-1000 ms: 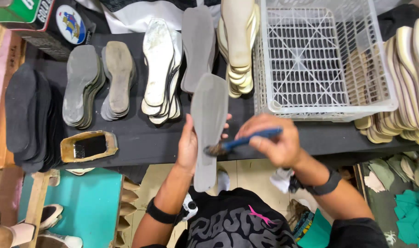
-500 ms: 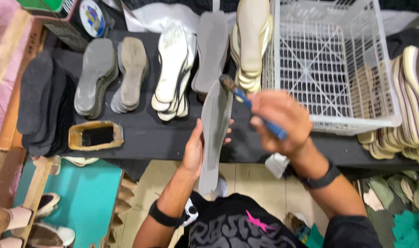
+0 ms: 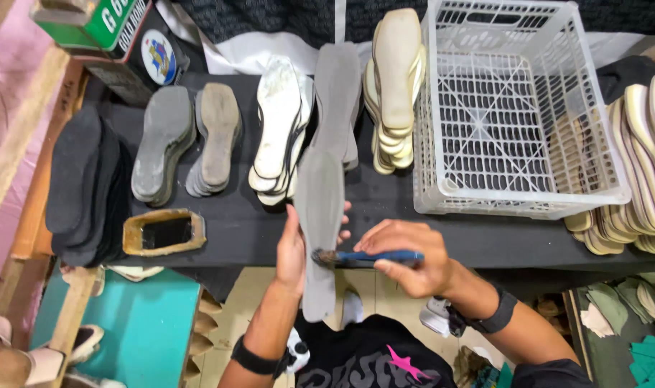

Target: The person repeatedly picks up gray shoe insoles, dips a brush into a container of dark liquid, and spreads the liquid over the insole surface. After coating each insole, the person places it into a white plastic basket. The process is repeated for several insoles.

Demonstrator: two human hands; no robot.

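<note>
My left hand [image 3: 293, 251] holds a long grey shoe insole [image 3: 319, 215] upright by its left edge, above the front edge of the black table [image 3: 385, 230]. My right hand [image 3: 406, 255] grips a blue-handled brush [image 3: 370, 256], held level. Its dark bristle tip rests on the lower middle of the insole. Both wrists wear dark bands.
Stacks of soles lie on the table: black [image 3: 76, 179], grey [image 3: 162, 140], tan-grey [image 3: 216, 133], white [image 3: 277, 122], grey [image 3: 336, 93], cream [image 3: 396, 79]. A glue-crusted tin [image 3: 164, 232] sits front left. A white plastic crate [image 3: 521, 108] stands right, more cream soles [image 3: 643, 144] beyond it.
The brush went from the insole's lower part up to its top, then came back down to the lower middle. The left hand kept holding the insole.
</note>
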